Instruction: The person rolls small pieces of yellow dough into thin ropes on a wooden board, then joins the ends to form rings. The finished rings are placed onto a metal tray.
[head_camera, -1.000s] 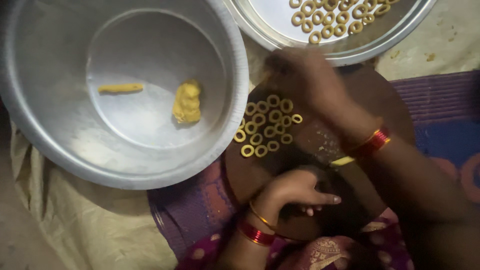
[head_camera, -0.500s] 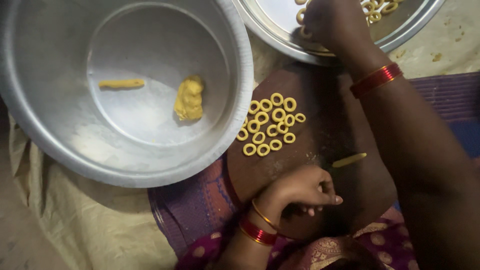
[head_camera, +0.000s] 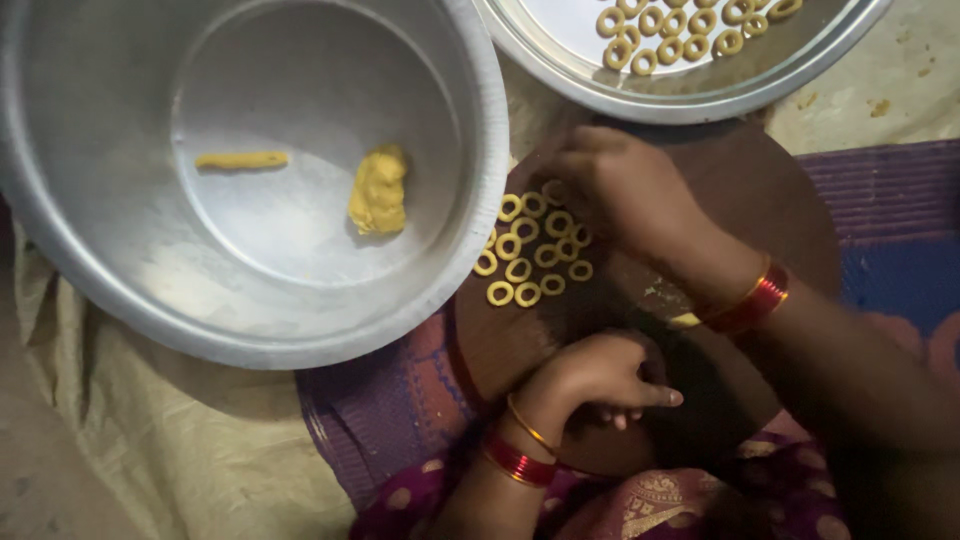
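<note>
Floor spread with cloth and a mat, carrying a board, a bowl and a tray.

A pale cloth (head_camera: 150, 440) covers the floor on the left and shows again at the far right; a purple woven mat (head_camera: 385, 415) lies over it in the middle and runs off to the right. On the mat rests a round dark wooden board (head_camera: 760, 200), with a cluster of small yellow dough rings (head_camera: 530, 250) lying on its left part. A big metal bowl (head_camera: 470, 270) sits at the far left, its rim overlapping the board's edge. A round metal tray (head_camera: 700, 95) sits at the far right, just beyond the board.
</note>
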